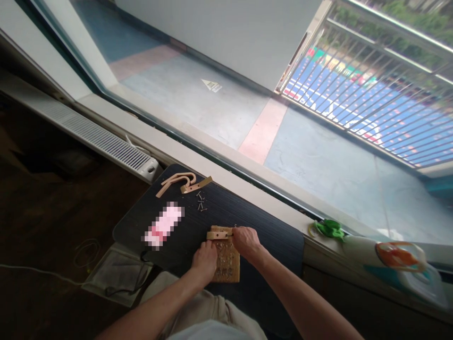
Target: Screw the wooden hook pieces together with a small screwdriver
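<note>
On the dark table lies a worn wooden board (228,264), its surface scarred and specked. Across its far end rests a short tan strap (218,234), leather by its look, with small dark holes. My left hand (205,262) is closed at the board's left edge, by the strap's left end; its fingertips are hidden. Curled over the strap's right end is my right hand (247,242), closed, with a small dark bit showing at its fingers. What it grips is too small to name.
Bent tan straps (180,179) lie at the table's far left corner, beside several small metal screws or rivets (201,202). A blurred pink item (164,224) is on the left. The window sill (247,193) borders the far edge; a green bundle (331,229) sits to the right.
</note>
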`<state>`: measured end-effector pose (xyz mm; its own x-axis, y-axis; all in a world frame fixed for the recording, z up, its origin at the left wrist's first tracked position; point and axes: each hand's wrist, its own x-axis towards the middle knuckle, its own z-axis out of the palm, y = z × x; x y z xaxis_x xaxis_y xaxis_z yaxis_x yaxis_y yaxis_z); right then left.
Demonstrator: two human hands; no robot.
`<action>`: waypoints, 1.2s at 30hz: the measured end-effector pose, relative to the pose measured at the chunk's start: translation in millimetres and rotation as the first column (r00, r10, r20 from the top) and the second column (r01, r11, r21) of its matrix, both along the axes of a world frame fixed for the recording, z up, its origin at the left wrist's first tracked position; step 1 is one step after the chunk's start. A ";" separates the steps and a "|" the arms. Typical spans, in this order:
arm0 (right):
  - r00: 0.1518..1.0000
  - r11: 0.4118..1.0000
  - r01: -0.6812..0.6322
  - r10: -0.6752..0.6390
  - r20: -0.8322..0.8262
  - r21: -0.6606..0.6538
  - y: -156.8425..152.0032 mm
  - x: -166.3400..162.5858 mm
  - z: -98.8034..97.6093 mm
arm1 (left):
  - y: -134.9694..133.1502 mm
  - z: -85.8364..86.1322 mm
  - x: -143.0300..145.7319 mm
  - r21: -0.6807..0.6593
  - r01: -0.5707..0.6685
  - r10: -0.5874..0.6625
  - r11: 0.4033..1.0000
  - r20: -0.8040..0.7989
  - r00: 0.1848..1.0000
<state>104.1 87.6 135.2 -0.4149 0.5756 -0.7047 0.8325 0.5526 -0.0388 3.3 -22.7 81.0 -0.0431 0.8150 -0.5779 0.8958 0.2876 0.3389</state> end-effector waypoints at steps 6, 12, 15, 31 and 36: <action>0.998 0.997 -0.025 0.029 -0.057 0.080 2.1 8.6 7.3 | 7.6 8.1 10.7 0.119 0.246 -0.254 0.962 0.059 0.965; 0.994 0.994 -0.066 0.072 -0.077 0.085 4.4 13.1 8.2 | 7.5 -11.4 8.1 0.149 0.328 -0.333 0.933 0.011 0.943; 0.992 0.993 -0.087 0.093 -0.088 0.075 3.6 12.8 7.2 | 2.7 -15.8 8.4 0.159 0.353 -0.356 0.922 -0.014 0.934; 0.984 0.979 -0.176 0.175 -0.019 -0.103 -12.1 -11.7 -2.7 | 0.4 -12.5 0.5 0.182 0.417 -0.424 0.891 -0.001 0.906; 0.999 0.999 -0.015 0.017 0.051 -0.043 -10.7 -6.3 -12.3 | -1.6 -15.4 -0.5 0.191 0.427 -0.435 0.884 -0.003 0.901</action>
<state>97.9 76.8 122.9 -0.3863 0.5383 -0.7490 0.8252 0.5644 -0.0200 2.8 -24.3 65.6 0.3559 0.8391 -0.4114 0.9024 -0.1941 0.3847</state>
